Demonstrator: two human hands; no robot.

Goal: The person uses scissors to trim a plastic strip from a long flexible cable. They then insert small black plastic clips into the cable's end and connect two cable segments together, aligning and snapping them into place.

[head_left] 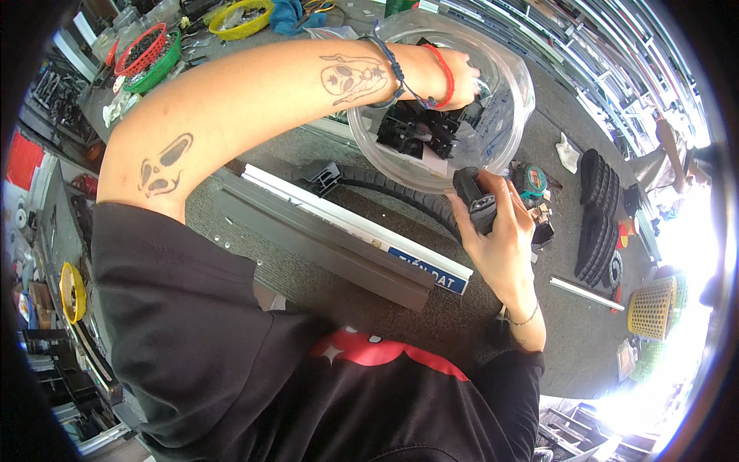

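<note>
My left hand (462, 81) reaches across into a large clear plastic tub (366, 154), and its fingers are mostly hidden down inside. Black plastic pieces (412, 131) lie loose in the tub. At the tub's near right rim, my right hand (504, 235) is closed around black plastic parts (479, 202). Below the tub lie a white metal profile (323, 212) and a dark grey profile (331, 254), side by side. A small black bracket (322, 179) sits by the far end of the white one.
A teal tape measure (531, 181) stands right of the tub. Farther right are dark ribbed coils (596, 223) and a yellow basket (650, 312). Red (146, 46) and yellow (240, 19) baskets of small parts stand at the far left. Long metal profiles (616, 46) fill the far right.
</note>
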